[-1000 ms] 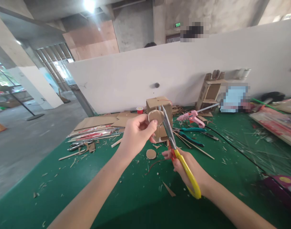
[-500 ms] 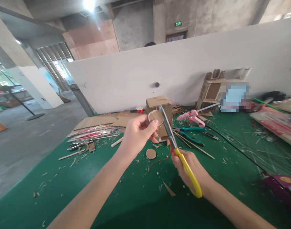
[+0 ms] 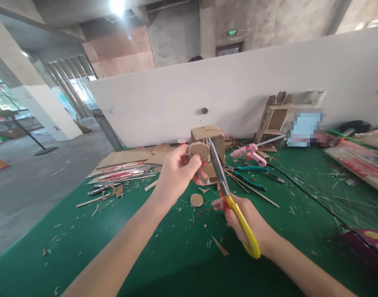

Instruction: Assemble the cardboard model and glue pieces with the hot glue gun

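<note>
My left hand [image 3: 181, 169] pinches a round cardboard disc [image 3: 199, 151] between thumb and fingers, held up above the table. Yellow-handled scissors [image 3: 243, 225] are in my right hand [image 3: 246, 214], fingers wrapped about the handles. Their blades point up and away, the tips just right of the disc's edge. A second cardboard disc [image 3: 197, 200] lies flat on the green table below my hands. Behind the held disc stands a cardboard box [image 3: 216, 144], partly hidden by my left hand and the blades.
A pink glue gun [image 3: 251, 153], teal-handled pliers [image 3: 249, 179] and a craft knife [image 3: 274, 177] lie to the right. Cardboard sheets [image 3: 124, 158] and wrapped sticks are at the left. A cardboard stand [image 3: 271, 121] leans near the white partition [image 3: 158, 107]. Scraps litter the green table [image 3: 121, 247].
My left hand has drawn the disc slightly left and up, opening a small gap from the scissor blades. Fingers of my right hand have spread a little at the handles.
</note>
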`<state>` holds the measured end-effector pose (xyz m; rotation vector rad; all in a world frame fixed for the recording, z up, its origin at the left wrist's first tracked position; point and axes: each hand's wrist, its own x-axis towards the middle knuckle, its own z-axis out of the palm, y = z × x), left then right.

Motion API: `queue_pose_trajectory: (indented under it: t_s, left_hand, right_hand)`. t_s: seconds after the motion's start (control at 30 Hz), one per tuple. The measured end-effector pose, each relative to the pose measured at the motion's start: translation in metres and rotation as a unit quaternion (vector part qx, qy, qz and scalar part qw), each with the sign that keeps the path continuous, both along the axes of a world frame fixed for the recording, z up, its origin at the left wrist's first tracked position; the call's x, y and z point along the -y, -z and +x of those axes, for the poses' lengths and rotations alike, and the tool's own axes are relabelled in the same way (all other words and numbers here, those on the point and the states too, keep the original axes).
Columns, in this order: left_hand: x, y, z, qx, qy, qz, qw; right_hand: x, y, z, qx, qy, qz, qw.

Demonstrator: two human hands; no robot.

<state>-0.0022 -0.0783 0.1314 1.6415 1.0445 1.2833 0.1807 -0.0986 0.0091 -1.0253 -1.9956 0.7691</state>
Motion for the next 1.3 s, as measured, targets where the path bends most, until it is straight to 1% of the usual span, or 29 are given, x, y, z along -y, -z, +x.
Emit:
queue_pose_trajectory:
  t_s: [0.13, 0.37, 0.7, 0.87, 1.07, 1.3]
  left_hand:
    - [0.0, 0.001, -0.001, -0.002, 0.004, 0.015, 1.0]
    - [0.001, 0.001, 0.001, 0.0, -0.01, 0.022, 1.0]
    - [-0.002, 0.004, -0.001, -0.006, -0.004, 0.042, 0.999]
    - [-0.002, 0.004, -0.002, -0.001, 0.0, 0.044, 0.999]
    - [-0.002, 0.005, -0.002, 0.003, 0.0, 0.035, 0.999]
    - [-0.003, 0.008, 0.0, 0.039, 0.019, 0.013, 0.999]
  right_hand:
    - [-0.001, 0.003, 0.0, -0.005, -0.005, -0.004, 1.0]
    - [0.001, -0.003, 0.0, -0.004, -0.011, 0.02, 1.0]
    - [0.0, 0.001, 0.001, -0.013, 0.001, -0.01, 1.0]
    - [-0.001, 0.0, -0.001, 0.016, 0.024, -0.017, 0.999]
    - [-0.001, -0.006, -0.004, 0.06, 0.054, -0.015, 0.997]
    - [0.0, -0.011, -0.005, 0.102, 0.074, 0.003, 0.992]
